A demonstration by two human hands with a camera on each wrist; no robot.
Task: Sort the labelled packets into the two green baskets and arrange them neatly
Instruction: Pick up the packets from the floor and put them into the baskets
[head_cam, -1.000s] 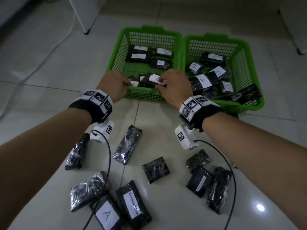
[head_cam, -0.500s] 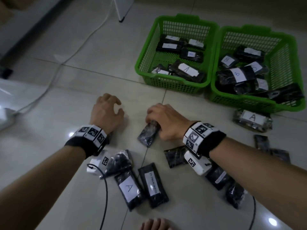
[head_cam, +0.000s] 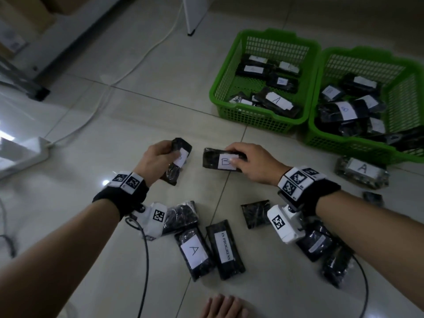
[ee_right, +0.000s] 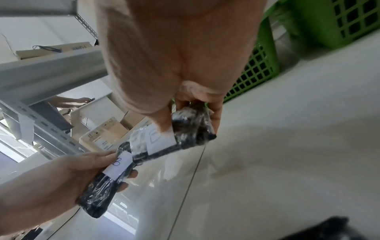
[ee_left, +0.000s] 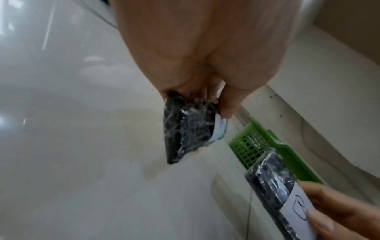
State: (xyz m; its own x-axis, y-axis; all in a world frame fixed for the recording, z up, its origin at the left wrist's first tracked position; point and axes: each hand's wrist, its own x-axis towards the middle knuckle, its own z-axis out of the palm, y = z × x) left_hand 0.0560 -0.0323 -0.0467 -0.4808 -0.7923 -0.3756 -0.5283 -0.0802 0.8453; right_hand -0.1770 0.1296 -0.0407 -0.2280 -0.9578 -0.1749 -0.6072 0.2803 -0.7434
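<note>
Head view, crinkly plastic-wrapped packets (head_cam: 177, 157) – flat, black, paper-labelled

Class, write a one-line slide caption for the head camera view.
Each hand, left and right, holds a labelled black packet above the floor beside two green baskets.

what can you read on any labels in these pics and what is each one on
"B": packet in the right hand
"A": floor packet by the feet
"IN PROGRESS": packet beside it
"A": packet on the floor by the right basket
"A": packet in the left basket
"B": packet in the right basket
Left hand's packet label: partly covered; other basket labels blurred.
</note>
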